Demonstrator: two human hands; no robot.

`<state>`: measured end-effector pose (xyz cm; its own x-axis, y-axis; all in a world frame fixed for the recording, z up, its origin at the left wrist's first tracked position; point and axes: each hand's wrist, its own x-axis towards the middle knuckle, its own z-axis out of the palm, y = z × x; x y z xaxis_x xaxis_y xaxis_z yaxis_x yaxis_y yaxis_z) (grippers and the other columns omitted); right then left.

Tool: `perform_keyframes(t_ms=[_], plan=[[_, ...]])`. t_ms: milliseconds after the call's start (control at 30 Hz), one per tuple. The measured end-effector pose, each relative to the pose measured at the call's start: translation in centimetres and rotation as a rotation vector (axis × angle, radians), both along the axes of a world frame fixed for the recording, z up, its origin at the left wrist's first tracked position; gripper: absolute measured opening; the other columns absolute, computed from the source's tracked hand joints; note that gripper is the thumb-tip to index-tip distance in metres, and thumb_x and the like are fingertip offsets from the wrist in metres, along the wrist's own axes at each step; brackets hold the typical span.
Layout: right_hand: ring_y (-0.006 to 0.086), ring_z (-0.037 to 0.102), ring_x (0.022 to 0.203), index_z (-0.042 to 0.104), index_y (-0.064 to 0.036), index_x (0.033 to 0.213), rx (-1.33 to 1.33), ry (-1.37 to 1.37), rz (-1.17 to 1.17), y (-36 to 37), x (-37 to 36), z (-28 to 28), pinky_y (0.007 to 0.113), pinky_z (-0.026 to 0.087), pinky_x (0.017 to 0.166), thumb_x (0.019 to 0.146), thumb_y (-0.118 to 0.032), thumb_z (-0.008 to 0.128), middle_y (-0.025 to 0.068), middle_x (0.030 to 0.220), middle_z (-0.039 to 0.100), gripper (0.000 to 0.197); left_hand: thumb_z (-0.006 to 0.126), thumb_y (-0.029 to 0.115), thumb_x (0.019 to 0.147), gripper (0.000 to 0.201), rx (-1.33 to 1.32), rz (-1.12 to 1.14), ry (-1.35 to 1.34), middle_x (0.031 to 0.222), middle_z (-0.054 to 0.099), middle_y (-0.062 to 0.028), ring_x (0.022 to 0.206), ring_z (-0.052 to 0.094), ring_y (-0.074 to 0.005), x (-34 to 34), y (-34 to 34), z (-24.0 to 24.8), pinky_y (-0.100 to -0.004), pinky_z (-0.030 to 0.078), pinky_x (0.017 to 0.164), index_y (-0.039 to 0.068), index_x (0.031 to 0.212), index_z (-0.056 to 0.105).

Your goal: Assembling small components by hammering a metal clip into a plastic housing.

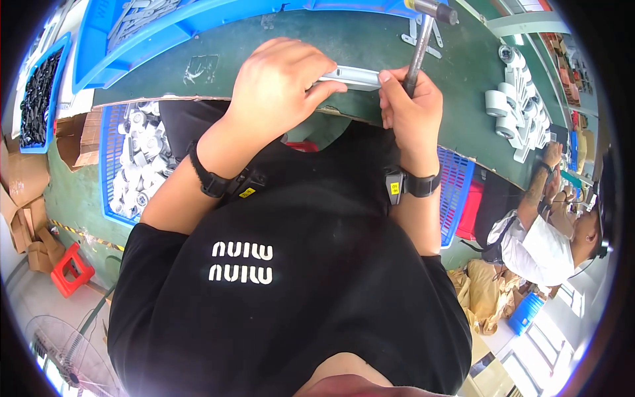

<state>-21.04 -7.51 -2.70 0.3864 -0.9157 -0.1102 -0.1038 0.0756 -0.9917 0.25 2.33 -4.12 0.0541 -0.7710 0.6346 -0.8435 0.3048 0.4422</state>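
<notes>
Over the near edge of the green workbench, a light grey, narrow bar-shaped part (pixel 357 77) with a small slot spans between my hands. My left hand (pixel 281 83) is closed on its left end, thumb below and fingers on top. My right hand (pixel 415 106) has the handle of a hammer (pixel 421 56) in its grip, the metal head up and away from the bench front. The thumb and fingertips of that same hand also pinch the bar's right end. Several flat grey strips (pixel 423 38) lie on the bench behind the hammer.
A blue bin (pixel 188 26) of grey strips stands at the far left of the bench (pixel 463 99). White parts with round ends (pixel 519 99) are piled to the right. Below left sits a blue basket (pixel 109 165) of white parts. A co-worker (pixel 536 245) is at the right.
</notes>
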Motion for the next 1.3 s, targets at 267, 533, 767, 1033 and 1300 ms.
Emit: perform_keyframes(t_ms=[267,533,767,1033,1300], plan=[[0.0026,0.052,0.053,0.074,-0.0029,0.100,-0.063,0.105,0.048,-0.4,-0.4,0.2,0.023,0.039,0.047,0.101,-0.016,0.081,-0.0024,0.070,0.066,0.015,0.095,0.028,0.081,0.030,0.079,-0.012,0.005,0.097,0.081,-0.0073,0.090,0.076,-0.0311,0.1,0.0,0.5,-0.0421,0.060,0.085,0.006,0.094,0.079],[0.0003,0.046,0.062,0.079,-0.0031,0.105,-0.196,0.200,0.049,-0.7,-0.2,0.0,0.023,0.034,0.055,0.100,-0.016,0.081,-0.0089,0.069,0.056,0.014,0.094,0.025,0.081,0.027,0.006,-0.021,-0.002,0.098,0.080,-0.0046,0.086,0.075,-0.0259,-0.1,0.0,0.4,-0.0385,0.055,0.081,0.005,0.091,0.078],[0.0013,0.042,0.063,0.081,-0.0031,0.111,-0.120,0.238,0.137,-1.1,-0.4,0.1,0.025,0.032,0.056,0.103,-0.020,0.077,-0.0101,0.068,0.052,0.019,0.093,0.024,0.083,0.027,0.051,-0.013,-0.024,0.093,0.078,-0.0045,0.085,0.074,-0.0268,-0.2,0.0,1.0,-0.0380,0.055,0.080,0.004,0.088,0.076],[0.0039,0.045,0.067,0.080,-0.0019,0.109,-0.229,0.268,0.145,-1.0,-0.4,-0.4,0.027,0.037,0.059,0.103,-0.020,0.077,-0.0077,0.069,0.055,0.020,0.085,0.022,0.089,0.021,0.299,0.047,-0.262,0.104,0.079,-0.0084,0.096,0.075,-0.0336,-1.8,0.2,3.9,-0.0458,0.060,0.087,0.004,0.095,0.076],[0.0071,0.047,0.067,0.078,-0.0016,0.108,-0.322,0.289,0.148,-0.9,-0.4,-0.2,0.028,0.041,0.061,0.102,-0.019,0.076,-0.0028,0.069,0.056,0.018,0.081,0.017,0.092,0.018,0.117,-0.063,-0.244,0.120,0.080,-0.0085,0.103,0.077,-0.0321,-3.0,-0.9,1.6,-0.0404,0.063,0.092,0.004,0.105,0.079]])
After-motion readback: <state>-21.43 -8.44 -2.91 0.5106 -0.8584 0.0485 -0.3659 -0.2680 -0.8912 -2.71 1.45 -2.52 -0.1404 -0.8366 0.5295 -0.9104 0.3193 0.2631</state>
